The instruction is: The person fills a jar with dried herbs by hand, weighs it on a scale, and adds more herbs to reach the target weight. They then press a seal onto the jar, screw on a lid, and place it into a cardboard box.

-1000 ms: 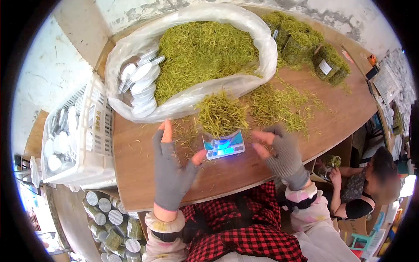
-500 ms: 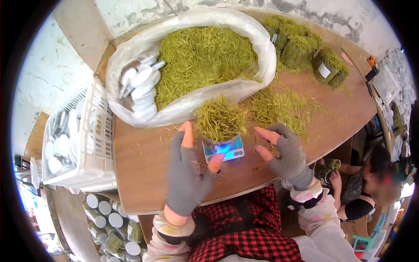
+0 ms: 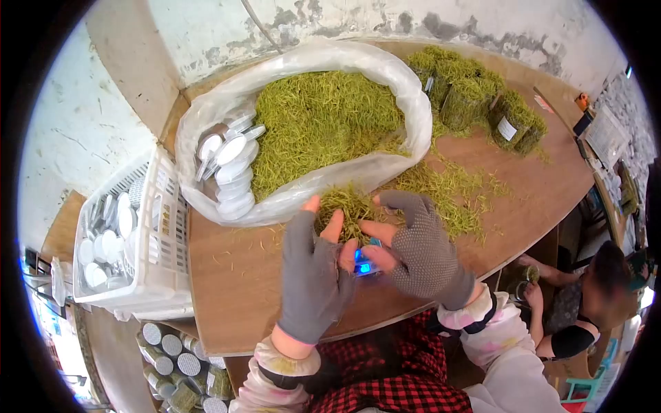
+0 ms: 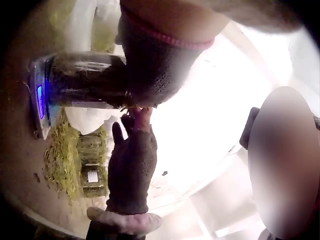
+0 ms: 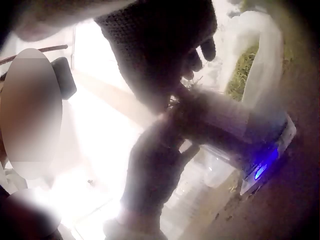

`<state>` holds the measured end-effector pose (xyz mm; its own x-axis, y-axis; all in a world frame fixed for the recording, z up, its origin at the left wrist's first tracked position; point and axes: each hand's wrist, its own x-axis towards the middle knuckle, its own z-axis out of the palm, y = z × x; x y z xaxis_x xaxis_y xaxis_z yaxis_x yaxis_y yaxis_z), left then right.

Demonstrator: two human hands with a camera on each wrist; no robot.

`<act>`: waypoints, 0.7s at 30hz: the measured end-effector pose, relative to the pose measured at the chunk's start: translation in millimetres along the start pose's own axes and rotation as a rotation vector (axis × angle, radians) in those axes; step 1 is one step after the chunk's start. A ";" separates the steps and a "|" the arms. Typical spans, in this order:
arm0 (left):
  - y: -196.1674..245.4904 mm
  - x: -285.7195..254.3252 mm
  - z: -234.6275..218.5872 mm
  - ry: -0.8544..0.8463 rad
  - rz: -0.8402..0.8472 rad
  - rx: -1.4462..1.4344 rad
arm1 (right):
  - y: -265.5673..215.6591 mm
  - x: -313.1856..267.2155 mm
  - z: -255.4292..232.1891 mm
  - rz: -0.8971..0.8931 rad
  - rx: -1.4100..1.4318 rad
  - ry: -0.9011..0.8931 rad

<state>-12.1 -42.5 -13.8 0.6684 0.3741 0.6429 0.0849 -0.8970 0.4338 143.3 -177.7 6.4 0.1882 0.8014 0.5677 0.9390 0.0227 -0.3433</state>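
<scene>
A clear jar (image 4: 87, 77) stands on a small digital scale (image 3: 366, 267) with a lit blue display. Dried yellow-green strands (image 3: 348, 204) heap up at the jar's mouth. My left hand (image 3: 313, 275), in a grey glove with bare fingertips, touches the heap from the left, its fingers extended. From the right, my gloved right hand (image 3: 427, 261) rests its fingers on the strands, with both thumbs close together over the near side. In the head view the hands hide most of the jar; the left wrist view shows its side.
A large plastic bag (image 3: 413, 110) of strands and stacked white lids (image 3: 234, 172) lies behind the scale. Filled jars (image 3: 513, 127) stand back right, near loose strands (image 3: 458, 196). A white crate (image 3: 162, 241) of lids is at left. Another person (image 3: 599, 296) sits at right.
Both hands have come inward from either side of the jar onto the strands at its top. The heap now looks lower and narrower between them.
</scene>
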 end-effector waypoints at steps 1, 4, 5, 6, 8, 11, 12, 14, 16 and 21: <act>0.4 1.1 -0.7 0.005 0.003 0.000 | 2.8 2.1 0.3 -0.004 -0.003 0.002; 0.3 4.1 -2.9 -0.002 -0.029 0.022 | 19.2 9.8 8.9 -0.017 0.112 0.107; 0.9 3.8 -2.0 0.000 -0.052 0.014 | 25.5 13.9 11.7 0.052 0.214 0.181; 1.0 3.3 -1.2 0.002 -0.076 0.005 | 31.7 18.6 13.7 0.123 0.315 0.254; 0.0 3.5 -0.3 0.018 -0.057 0.009 | 45.7 31.1 14.7 0.314 0.471 0.129; -0.6 2.1 2.5 0.030 -0.049 -0.013 | 48.9 51.3 11.5 0.575 0.677 -0.071; -0.1 1.6 3.0 0.033 -0.068 -0.036 | 47.7 58.2 12.0 0.638 0.732 -0.153; 5.1 1.9 1.7 0.020 -0.102 -0.038 | 51.9 66.4 19.0 0.559 0.731 -0.141; 7.6 0.9 1.4 0.003 -0.138 -0.041 | 52.0 72.4 17.6 0.485 0.732 -0.129; 5.6 -3.8 6.6 0.056 -0.119 -0.030 | 48.2 73.4 -13.0 0.506 0.867 0.148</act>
<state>-9.4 -50.5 -18.0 0.6125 0.4910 0.6195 0.1384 -0.8382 0.5275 206.1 -125.5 41.2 0.5948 0.7566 0.2714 0.2171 0.1739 -0.9605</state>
